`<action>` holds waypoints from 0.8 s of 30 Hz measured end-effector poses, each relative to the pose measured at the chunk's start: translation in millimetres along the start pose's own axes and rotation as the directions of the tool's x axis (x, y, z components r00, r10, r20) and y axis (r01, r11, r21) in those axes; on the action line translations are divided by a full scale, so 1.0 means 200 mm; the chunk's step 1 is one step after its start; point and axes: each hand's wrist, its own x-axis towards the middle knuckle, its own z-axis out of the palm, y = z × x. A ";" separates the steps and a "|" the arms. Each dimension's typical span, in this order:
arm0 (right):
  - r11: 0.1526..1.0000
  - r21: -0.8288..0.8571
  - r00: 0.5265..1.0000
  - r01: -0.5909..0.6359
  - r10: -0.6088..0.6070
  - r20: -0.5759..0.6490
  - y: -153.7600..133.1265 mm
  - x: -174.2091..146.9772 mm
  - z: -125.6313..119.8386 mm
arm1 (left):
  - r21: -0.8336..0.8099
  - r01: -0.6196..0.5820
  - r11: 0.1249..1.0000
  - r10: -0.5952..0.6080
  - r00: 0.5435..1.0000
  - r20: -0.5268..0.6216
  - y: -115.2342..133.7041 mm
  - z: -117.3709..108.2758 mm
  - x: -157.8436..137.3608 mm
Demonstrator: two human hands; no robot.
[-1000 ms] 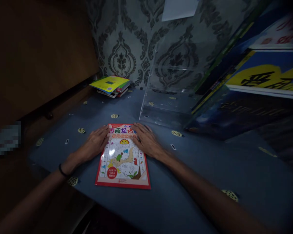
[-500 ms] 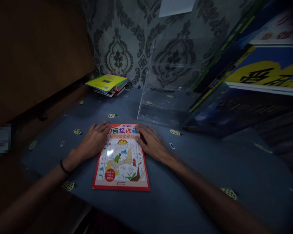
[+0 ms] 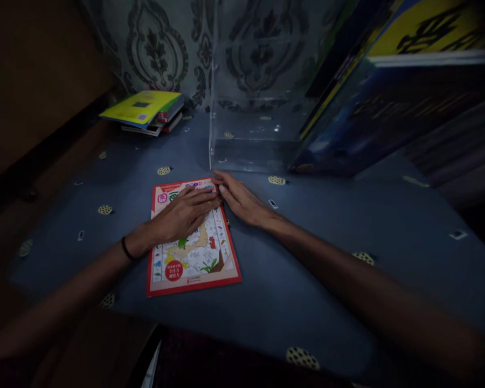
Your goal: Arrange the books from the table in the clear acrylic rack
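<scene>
Matte blue-grey worktop (image 3: 323,258) bore scattered yellow, black-dotted printed motifs (image 3: 277,180). Near front edge, thin rectangular red-bordered picture book (image 3: 198,258) with illustrated cover lay flat. At back left lay small uneven stack of books (image 3: 143,108), yellow one uppermost. Just beyond picture book stood clear plastic tiered rack (image 3: 258,153).

On the blue, pineapple-print surface (image 3: 347,207), a flat, rectangular, red-bordered paper book (image 3: 200,256) lies beneath the person's bare left grip (image 3: 188,210), the bare right grip (image 3: 242,199) at its far right corner. Behind it, to the left, sits a yellow-topped book stack (image 3: 141,109); behind, to the right, a clear plastic rack (image 3: 250,153), large blue-and-yellow books (image 3: 388,116) standing at the rack's right. A grey damask-patterned wall (image 3: 157,51) stands behind.
</scene>
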 end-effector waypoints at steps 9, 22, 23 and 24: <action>0.997 -0.069 1.000 -0.023 0.024 0.003 -0.03 -0.01 0.01 | -0.138 -0.110 0.984 0.120 0.991 0.063 0.05 -0.03 -0.03; 0.983 -0.185 0.999 -0.010 0.016 0.028 -0.04 0.00 0.02 | -0.202 -0.146 0.968 0.189 0.958 0.217 0.26 -0.07 -0.16; 0.982 -0.189 1.000 -0.004 0.010 0.029 -0.04 0.00 0.02 | -0.211 -0.142 0.967 0.191 0.954 0.232 0.27 -0.08 -0.17; 0.982 -0.190 1.000 0.004 0.002 0.031 -0.04 0.00 0.02 | -0.217 -0.139 0.966 0.191 0.950 0.245 0.29 -0.08 -0.18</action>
